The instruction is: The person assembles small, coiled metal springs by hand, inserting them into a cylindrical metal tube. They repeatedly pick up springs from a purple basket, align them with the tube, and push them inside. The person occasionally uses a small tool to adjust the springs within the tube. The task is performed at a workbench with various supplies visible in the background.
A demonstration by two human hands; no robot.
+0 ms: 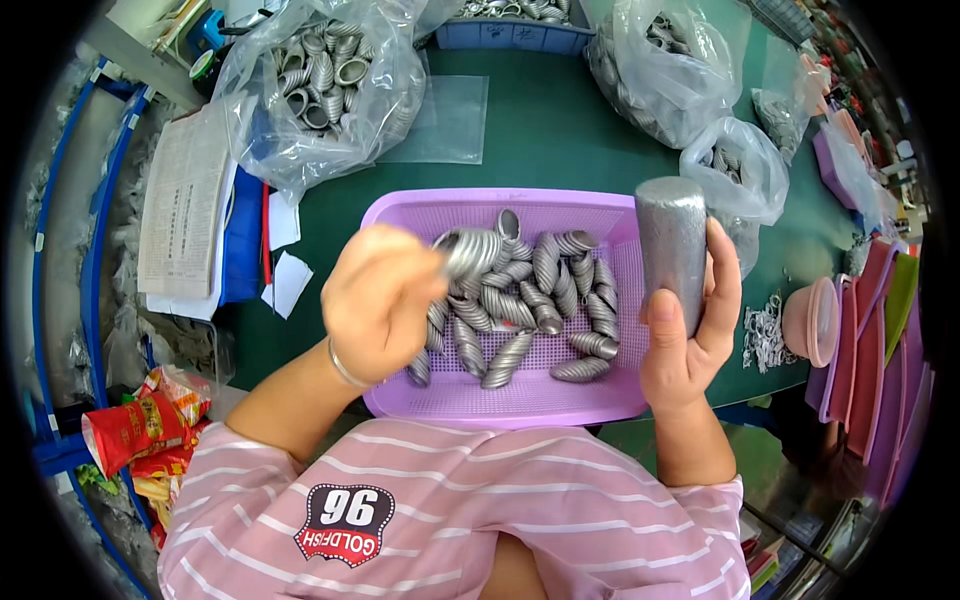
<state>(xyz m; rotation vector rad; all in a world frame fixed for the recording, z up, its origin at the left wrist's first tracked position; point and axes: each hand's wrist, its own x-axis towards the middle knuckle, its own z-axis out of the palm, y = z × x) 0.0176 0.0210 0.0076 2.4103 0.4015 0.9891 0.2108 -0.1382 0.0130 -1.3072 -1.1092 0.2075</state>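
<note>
My left hand, slightly blurred, pinches a spiral-ribbed grey metal tube piece with an open end. It is raised over a purple plastic basket, where several similar ribbed pieces lie loosely in different directions. To the right of the basket, my right hand is wrapped round a smooth grey metal cylinder, held upright with its flat end up. The cylinder and the tube piece are apart.
Clear plastic bags of ribbed pieces stand on the green table, beside a blue bin. Papers lie left, a red snack bag lower left. At right are a pink tub, small white pieces and stacked coloured trays.
</note>
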